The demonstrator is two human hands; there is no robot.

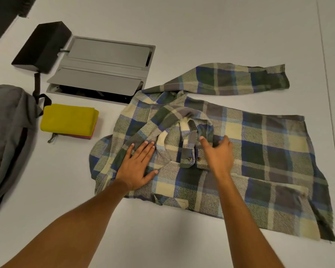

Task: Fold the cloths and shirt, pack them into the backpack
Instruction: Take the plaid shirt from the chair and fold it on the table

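A blue, green and cream plaid shirt [259, 151] lies spread on the white table, collar toward the left. One sleeve [230, 79] stretches out at the back; the other is folded across the chest. My left hand [137, 167] presses flat on the shirt near the shoulder, fingers straight. My right hand [219, 153] grips the bunched fabric of the folded sleeve beside its buttoned cuff. A stack of folded cloths [69, 120], yellow on top with red and pink beneath, sits left of the shirt. The grey backpack [6, 136] lies at the far left edge.
A grey flip-up cable hatch [104, 62] is set into the table behind the cloths, its lid raised. A black box [43, 45] sits at its left with a strap hanging toward the backpack. White tabletop [162, 238] extends in front of the shirt.
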